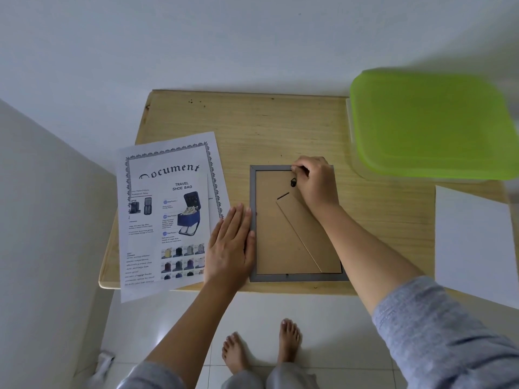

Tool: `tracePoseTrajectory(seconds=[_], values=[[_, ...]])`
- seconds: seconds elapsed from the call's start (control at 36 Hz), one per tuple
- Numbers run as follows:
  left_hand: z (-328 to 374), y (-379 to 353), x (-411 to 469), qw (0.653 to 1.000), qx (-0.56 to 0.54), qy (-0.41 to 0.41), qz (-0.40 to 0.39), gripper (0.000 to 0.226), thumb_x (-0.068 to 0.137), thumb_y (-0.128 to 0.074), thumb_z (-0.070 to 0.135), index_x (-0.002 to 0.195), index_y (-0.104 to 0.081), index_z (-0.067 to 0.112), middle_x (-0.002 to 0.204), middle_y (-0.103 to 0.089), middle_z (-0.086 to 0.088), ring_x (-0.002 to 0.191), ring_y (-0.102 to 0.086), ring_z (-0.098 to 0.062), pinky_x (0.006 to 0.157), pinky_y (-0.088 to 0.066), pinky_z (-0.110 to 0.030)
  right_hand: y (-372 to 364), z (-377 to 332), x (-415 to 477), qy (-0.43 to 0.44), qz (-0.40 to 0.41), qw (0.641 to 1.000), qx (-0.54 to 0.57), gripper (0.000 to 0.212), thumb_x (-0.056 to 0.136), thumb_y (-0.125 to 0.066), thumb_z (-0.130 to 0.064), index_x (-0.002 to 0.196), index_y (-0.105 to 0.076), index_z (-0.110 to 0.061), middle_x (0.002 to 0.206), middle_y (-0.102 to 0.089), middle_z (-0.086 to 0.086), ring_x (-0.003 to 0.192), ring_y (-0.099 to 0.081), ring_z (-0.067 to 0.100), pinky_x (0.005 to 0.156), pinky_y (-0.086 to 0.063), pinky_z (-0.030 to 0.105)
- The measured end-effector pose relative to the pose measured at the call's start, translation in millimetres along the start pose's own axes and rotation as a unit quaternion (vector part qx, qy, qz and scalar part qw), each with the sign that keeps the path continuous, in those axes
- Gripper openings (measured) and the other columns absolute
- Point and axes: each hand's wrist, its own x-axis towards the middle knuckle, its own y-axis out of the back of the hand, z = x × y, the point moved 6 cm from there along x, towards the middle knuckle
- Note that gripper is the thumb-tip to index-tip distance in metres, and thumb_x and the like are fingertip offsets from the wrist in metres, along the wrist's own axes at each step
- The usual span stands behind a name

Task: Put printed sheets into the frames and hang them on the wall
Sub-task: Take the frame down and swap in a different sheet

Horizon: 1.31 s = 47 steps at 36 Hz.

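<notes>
Fingertips (pixel 295 167) of the right hand (pixel 316 182), curled tight with the thumb against them, pinch at the top rim of the picture frame (pixel 252 189); the small dark part they close on is mostly hidden and cannot be identified. Fingers (pixel 241 217) of the left hand (pixel 231 248) lie straight and together, palm down, holding nothing. Their outer edge presses along the frame's left rim, and the heel of the hand rests on the lower right corner of the printed sheets.

The frame lies face down near the front edge of the wooden table (pixel 280 127), grey border outward, brown backing board (pixel 278 248) uppermost. A black hanger (pixel 293 181) sits near the top of the board, just beside the right thumb. A folding stand (pixel 303 234) runs diagonally across the board, partly under the right forearm.

Two printed sheets lie left of the frame. A "Travel Shoe Bag" sheet (pixel 174 220) rests on a larger bordered "Document" sheet (pixel 168 153), and both overhang the table's left and front edges.

A green lid (pixel 429 122) on a clear container occupies the far right corner. A blank white sheet (pixel 471 240) lies at the right edge. Grey sleeves cover both upper forearms. Bare feet (pixel 289 338) stand on white floor tiles below the table.
</notes>
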Motion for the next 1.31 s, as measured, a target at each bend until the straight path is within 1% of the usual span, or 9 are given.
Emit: tracePoseTrajectory(seconds=[0.17, 0.36, 0.5, 0.61, 0.69, 0.92, 1.14, 1.25, 1.31], values=[[0, 0, 0, 1.0, -0.002, 0.002, -0.007, 0.05, 0.094, -0.031, 0.033, 0.14, -0.035, 0.014, 0.147, -0.032, 0.0, 0.138, -0.025, -0.012, 0.112, -0.02, -0.032, 4, -3, -1, -0.019, 0.006, 1.0, 0.009, 0.008, 0.081, -0.063, 0.0, 0.08, -0.071, -0.002, 0.077, -0.068, 0.011, 0.082, -0.057, 0.026, 0.067, -0.044, 0.03], [0, 1, -1, 1.0, -0.007, 0.009, -0.01, 0.051, 0.094, -0.029, 0.035, 0.14, -0.033, 0.015, 0.147, -0.028, 0.003, 0.138, -0.023, -0.01, 0.113, -0.014, -0.028, 16, -10, -3, 0.028, -0.018, 0.999, -0.004, 0.005, 0.077, -0.068, -0.002, 0.077, -0.071, 0.001, 0.075, -0.07, 0.014, 0.074, -0.064, 0.029, 0.073, -0.053, 0.039], [1, 2, -1, 1.0, -0.005, 0.009, -0.016, 0.052, 0.094, -0.026, 0.036, 0.141, -0.032, 0.015, 0.147, -0.026, 0.004, 0.139, -0.022, -0.011, 0.113, -0.014, -0.029, 24, -12, -34, -0.027, -0.048, 0.998, -0.017, 0.03, 0.085, -0.064, -0.024, 0.11, -0.065, -0.007, 0.109, -0.067, 0.007, 0.103, -0.061, 0.02, 0.09, -0.043, 0.023], [2, 3, 0, 1.0, -0.003, 0.011, -0.021, 0.053, 0.093, -0.023, 0.038, 0.14, -0.032, 0.015, 0.148, -0.029, 0.002, 0.138, -0.021, -0.01, 0.113, -0.012, -0.026, 22, -14, -80, -0.079, -0.086, 0.991, -0.072, 0.051, 0.08, -0.066, -0.039, 0.121, -0.055, -0.011, 0.117, -0.056, 0.003, 0.112, -0.048, 0.018, 0.091, -0.039, 0.025], [3, 4, -1, 1.0, 0.0, 0.013, -0.028, 0.056, 0.092, -0.018, 0.041, 0.141, -0.028, 0.017, 0.149, -0.024, 0.004, 0.139, -0.016, -0.008, 0.113, -0.007, -0.024, 20, -13, -95, -0.095, -0.072, 0.989, -0.091, 0.056, 0.075, -0.071, -0.04, 0.12, -0.056, -0.01, 0.112, -0.052, 0.006, 0.108, -0.045, 0.021, 0.089, -0.039, 0.027], [7, 6, -2, 0.999, -0.004, 0.013, -0.029, 0.062, 0.089, -0.009, 0.046, 0.143, -0.022, 0.019, 0.147, -0.012, 0.011, 0.139, -0.006, -0.002, 0.114, -0.002, -0.022, 23, -11, -89, -0.12, -0.039, 0.992, -0.029, 0.046, 0.07, -0.077, -0.028, 0.107, -0.065, -0.004, 0.099, -0.059, 0.009, 0.095, -0.054, 0.022, 0.077, -0.044, 0.025], [2, 5, -1, 1.0, 0.004, 0.008, -0.027, 0.061, 0.09, -0.011, 0.044, 0.144, -0.025, 0.02, 0.151, -0.021, 0.004, 0.138, -0.008, -0.002, 0.113, -0.001, -0.019, 33, -17, -85, -0.116, -0.002, 0.993, 0.006, 0.042, 0.064, -0.079, -0.026, 0.099, -0.069, -0.005, 0.094, -0.063, 0.008, 0.084, -0.058, 0.018, 0.068, -0.039, 0.017], [3, 4, -1, 0.999, 0.003, 0.006, -0.036, 0.061, 0.09, -0.009, 0.045, 0.145, -0.022, 0.022, 0.153, -0.02, 0.005, 0.139, -0.006, -0.001, 0.115, -0.005, -0.024, 41, -26, -82, -0.107, 0.017, 0.994, 0.025, 0.042, 0.061, -0.08, -0.028, 0.097, -0.07, -0.008, 0.091, -0.064, 0.006, 0.077, -0.055, 0.012, 0.063, -0.034, 0.002], [3, 4, -1, 0.999, 0.005, 0.004, -0.038, 0.062, 0.09, -0.009, 0.046, 0.145, -0.021, 0.021, 0.153, -0.02, 0.004, 0.139, -0.006, -0.002, 0.116, -0.006, -0.026, 50, -32, -80, -0.102, 0.031, 0.994, 0.036, 0.04, 0.06, -0.081, -0.028, 0.094, -0.071, -0.01, 0.088, -0.064, 0.005, 0.075, -0.054, 0.01, 0.065, -0.036, 0.006]])
